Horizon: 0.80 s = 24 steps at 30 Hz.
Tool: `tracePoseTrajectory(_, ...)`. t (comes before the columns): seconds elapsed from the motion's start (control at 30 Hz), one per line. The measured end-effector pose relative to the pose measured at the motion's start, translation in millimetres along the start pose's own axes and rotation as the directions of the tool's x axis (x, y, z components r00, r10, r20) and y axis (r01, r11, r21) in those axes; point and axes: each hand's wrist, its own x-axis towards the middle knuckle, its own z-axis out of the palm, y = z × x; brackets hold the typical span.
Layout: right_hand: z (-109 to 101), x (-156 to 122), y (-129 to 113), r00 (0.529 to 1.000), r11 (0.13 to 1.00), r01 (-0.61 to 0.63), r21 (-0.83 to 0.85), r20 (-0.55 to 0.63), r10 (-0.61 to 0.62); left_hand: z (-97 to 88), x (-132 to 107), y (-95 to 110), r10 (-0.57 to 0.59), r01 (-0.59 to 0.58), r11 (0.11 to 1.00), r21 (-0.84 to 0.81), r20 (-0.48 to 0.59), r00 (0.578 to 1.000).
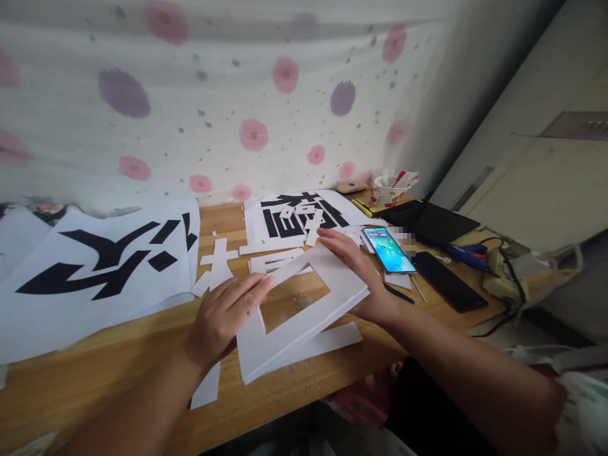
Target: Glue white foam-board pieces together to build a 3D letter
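- Left hand point(225, 316): clamped on the left side of the frame point(339, 278), fingers over its top face; the thumb is hidden.
- Right hand point(354, 256): apart from the left, touching the frame's far right corner with its fingers stretched out; how firmly it grips underneath, I cannot tell.
- The frame is between the hands, over the near part of the table point(118, 361), tilted, its near edge showing what look like stacked layers. Its opening is already cut through, so the shaping of this piece looks well along; whether the layers are bonded, I cannot tell.
- A strip point(339, 339) lies partly under the frame, and another strip point(206, 386) lies near the left hand; both are loose.
- Just beyond the hands, a cross-shaped piece point(219, 256) and some narrow pieces point(270, 261) are cut out and lie separate, not joined to the frame.
- On the far sheet point(256, 237), small pieces point(304, 209) rest over a bold black character, which remains uncut.
- At left, the printed sheets point(147, 304) carry large black shapes, also whole; if they belong to this work, that part seems unstarted.
- At right, a lit phone point(388, 250) lies beside a few scraps.
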Motion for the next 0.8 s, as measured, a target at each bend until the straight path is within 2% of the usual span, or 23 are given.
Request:
tracePoseTrajectory(0.1,-8.2,0.7,1.2,0.979,0.983,-0.111,0.143,0.188,0.083,-1.0,-0.5,0.4,-0.015,0.015,1.000,0.010,-0.001,1.000)
tracePoseTrajectory(0.2,-10.9,0.0,-0.7,0.956,0.926,-0.218,0.309,0.260,0.138,-2.4,-1.1,2.4,-0.010,0.010,1.000,-0.010,0.003,1.000)
tracePoseTrajectory(0.37,-6.7,-1.2,-7.4,0.937,0.778,-0.334,0.532,0.277,0.213,-2.4,-1.7,2.3,-0.017,0.018,0.999,-0.030,0.008,1.000)
tracePoseTrajectory(0.53,-0.4,-4.4,-8.5,0.918,0.649,-0.396,0.650,0.270,0.290,-2.2,1.4,2.4,0.001,0.000,0.999,-0.045,0.003,1.000)
tracePoseTrajectory(0.7,8.1,-8.1,-7.0,0.928,0.609,-0.359,0.707,0.200,0.314,-5.9,5.4,6.0,-0.034,0.036,0.995,-0.097,0.026,0.999)
tracePoseTrajectory(0.8,7.9,-8.3,-4.8,0.919,0.606,-0.380,0.699,0.212,0.332,-6.6,4.9,3.4,-0.047,0.053,0.987,-0.154,0.048,0.998)
